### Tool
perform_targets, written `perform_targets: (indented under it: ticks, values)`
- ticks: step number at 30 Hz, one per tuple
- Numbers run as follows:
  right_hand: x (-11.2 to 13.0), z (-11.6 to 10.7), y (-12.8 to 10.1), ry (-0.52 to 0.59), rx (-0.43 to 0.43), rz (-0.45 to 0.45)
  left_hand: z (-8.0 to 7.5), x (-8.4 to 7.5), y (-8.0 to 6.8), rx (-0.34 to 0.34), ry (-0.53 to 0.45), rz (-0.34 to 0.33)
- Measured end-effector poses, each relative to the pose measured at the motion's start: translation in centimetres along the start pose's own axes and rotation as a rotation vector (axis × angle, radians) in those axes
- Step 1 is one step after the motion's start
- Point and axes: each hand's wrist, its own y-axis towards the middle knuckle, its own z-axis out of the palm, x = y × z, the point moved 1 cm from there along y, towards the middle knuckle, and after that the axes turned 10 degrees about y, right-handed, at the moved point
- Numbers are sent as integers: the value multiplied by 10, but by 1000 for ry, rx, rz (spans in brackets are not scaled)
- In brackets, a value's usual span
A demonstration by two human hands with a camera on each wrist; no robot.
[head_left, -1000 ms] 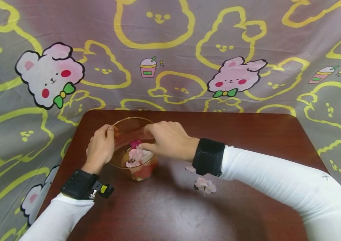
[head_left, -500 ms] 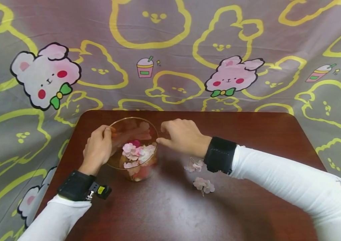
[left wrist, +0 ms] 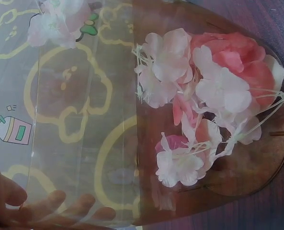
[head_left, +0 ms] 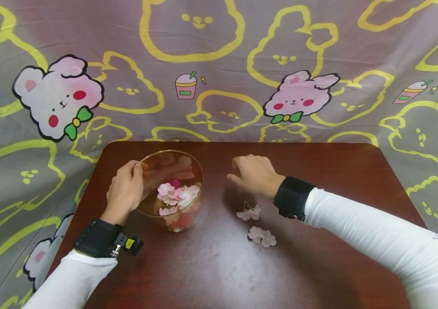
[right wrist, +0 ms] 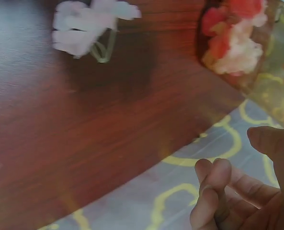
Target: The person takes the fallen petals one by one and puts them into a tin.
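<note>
Left hand (head_left: 127,189) grips the left wall of the clear glass bowl (head_left: 193,171), fingers curled over its rim; the bowl sits near the table's (head_left: 319,159) far left corner and holds pink and white blossoms (head_left: 174,194). Right hand (head_left: 255,174) hovers empty over the table to the bowl's right, fingers loosely curled, thumb apart from them. Two loose blossom sprigs lie near the table's middle: one (head_left: 248,212) just on the near side of the right wrist, another (head_left: 261,237) nearer the front edge. Advisable: pinch a sprig lightly by its stem while the left hand steadies the bowl.
</note>
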Motion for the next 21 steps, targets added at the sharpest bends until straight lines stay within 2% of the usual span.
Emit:
perform_targets:
  ticks: [5,12,21]
  values:
    - [-15,14,-5,-27,41,25,0,0,0,-3,-1,3]
    - [-30,43,-19,-61,186,64,1,0,-1,-14,-13,15]
    - [-37,60,-30,-52,229,89,0,-1,-1,-7,-8,13]
